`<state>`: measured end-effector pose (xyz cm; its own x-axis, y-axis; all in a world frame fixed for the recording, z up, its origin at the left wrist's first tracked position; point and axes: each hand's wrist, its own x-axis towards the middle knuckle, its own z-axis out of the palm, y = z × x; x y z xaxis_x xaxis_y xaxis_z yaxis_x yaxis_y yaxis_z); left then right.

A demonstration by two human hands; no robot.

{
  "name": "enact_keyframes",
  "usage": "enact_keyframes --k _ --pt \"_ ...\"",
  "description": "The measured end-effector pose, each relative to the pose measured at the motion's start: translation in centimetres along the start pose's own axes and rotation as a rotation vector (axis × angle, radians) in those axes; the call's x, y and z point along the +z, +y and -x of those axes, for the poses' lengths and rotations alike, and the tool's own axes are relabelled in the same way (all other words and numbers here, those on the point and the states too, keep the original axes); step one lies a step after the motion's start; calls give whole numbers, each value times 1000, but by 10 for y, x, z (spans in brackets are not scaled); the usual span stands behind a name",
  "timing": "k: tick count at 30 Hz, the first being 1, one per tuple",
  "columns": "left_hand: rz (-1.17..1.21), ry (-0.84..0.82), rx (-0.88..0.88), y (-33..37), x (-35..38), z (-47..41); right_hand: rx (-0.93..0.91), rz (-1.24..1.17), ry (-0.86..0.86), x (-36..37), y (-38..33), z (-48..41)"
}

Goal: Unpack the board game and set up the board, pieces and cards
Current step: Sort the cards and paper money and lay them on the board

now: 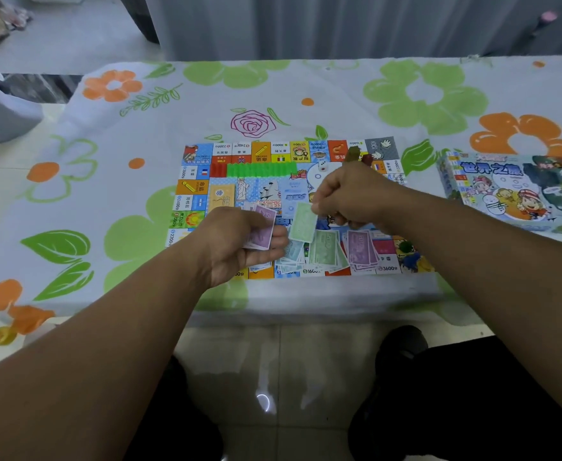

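The colourful game board [193, 188] lies flat on the table near its front edge. My left hand [239, 241] grips a small stack of purple play-money notes [263, 232] over the board's lower left. My right hand [349, 197] pinches a single green note [303, 222] by its top edge, hanging just right of the purple stack. Sorted piles lie along the board's near edge: pale blue notes [291, 257], green notes [326, 249] and purple notes [361, 249]. A row of green houses [261, 169] and red pieces [218, 170] stands near the board's far side, with a white die [322, 165].
The game box [512, 191] lies on the table to the right of the board. A flowered tablecloth [113, 134] covers the table. Card decks, yellow [221, 196] and blue [292, 191], sit on the board's middle. Small pawns [407, 247] stand at its near right corner.
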<state>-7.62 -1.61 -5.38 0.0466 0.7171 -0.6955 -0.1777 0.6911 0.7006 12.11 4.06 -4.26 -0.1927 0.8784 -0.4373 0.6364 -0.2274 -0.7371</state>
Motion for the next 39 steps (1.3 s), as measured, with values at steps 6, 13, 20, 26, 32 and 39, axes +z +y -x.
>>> enact_keyframes --k 6,13,20,26,32,39 --pt "27 -5 -2 1 9 -1 72 114 -44 -14 15 3" --pt "5 -26 -15 -1 15 -4 61 225 -45 -6 20 0" --pt "-40 -84 -6 -3 18 -6 -45 124 3 -5 13 3" --pt "-15 -92 17 -5 26 -10 -120 -33 -39 3 9 9" --pt "-15 -89 3 -5 34 -14 -59 -33 8 -7 13 9" --pt "-65 -79 -22 -3 38 -16 104 39 -21 -32 31 13"
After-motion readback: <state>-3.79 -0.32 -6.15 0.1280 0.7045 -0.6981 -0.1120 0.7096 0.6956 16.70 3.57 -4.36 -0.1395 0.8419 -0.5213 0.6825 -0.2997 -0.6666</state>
